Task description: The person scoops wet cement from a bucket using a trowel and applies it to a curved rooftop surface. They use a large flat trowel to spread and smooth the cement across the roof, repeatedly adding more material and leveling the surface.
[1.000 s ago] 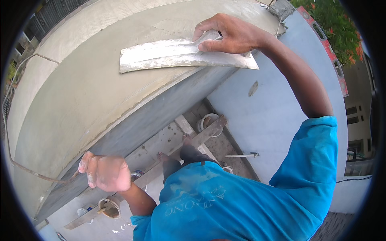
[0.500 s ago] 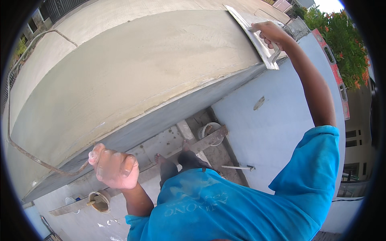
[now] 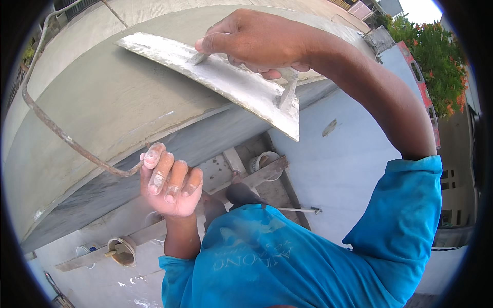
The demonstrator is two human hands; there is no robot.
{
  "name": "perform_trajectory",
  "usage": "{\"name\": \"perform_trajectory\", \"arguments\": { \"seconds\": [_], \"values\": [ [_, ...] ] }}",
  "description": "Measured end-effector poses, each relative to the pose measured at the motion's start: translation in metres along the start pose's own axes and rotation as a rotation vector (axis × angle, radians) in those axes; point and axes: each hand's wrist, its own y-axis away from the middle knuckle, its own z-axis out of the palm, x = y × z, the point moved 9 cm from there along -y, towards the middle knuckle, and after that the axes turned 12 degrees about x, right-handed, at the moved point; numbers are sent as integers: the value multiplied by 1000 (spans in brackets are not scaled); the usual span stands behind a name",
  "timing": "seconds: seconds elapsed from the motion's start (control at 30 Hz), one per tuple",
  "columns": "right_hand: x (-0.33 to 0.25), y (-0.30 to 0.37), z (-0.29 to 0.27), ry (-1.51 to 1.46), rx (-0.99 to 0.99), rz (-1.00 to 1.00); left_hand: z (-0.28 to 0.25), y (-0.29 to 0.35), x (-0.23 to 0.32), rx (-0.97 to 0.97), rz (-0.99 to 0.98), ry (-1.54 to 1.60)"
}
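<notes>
My right hand grips the handle of a long, flat, plaster-smeared trowel. The blade slants over the top and near edge of a curved wall coated in wet-looking grey-beige plaster. At the left, my left hand is closed, with curled, plaster-dusted fingers. A bent, rusty metal rod meets it at the side nearest the wall edge, and a short tip shows just beyond the fingers. The exact grip on the rod is partly hidden.
Planks run below, beside buckets and another bucket. A red spirit level lies along the pale blue wall at the right. Leafy shrubs stand beyond it.
My right hand has swept the trowel leftward from the wall's far right end to its middle. My left hand and the rod appear higher and farther right.
</notes>
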Motion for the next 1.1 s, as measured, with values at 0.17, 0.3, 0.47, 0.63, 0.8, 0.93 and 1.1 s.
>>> {"name": "perform_trajectory", "arguments": {
  "seconds": [0.17,0.3,0.47,0.63,0.8,0.93,1.1],
  "values": [
    [-10,29,-6,-112,-202,-96,0,5,10,10,46,-14],
    [76,16,-134,201,163,-323,-1,0,3,5,22,-14],
    [141,-65,-164,357,341,-447,-10,2,15,75,145,-66],
    [162,-106,-149,371,296,-402,-11,5,18,101,212,-103],
    [161,-76,-122,332,157,-396,-12,5,20,89,225,-119],
    [147,-9,-112,382,0,-283,-10,8,22,82,247,-101],
    [194,33,-171,432,498,-77,-15,3,18,95,211,-105]
  ]
}}
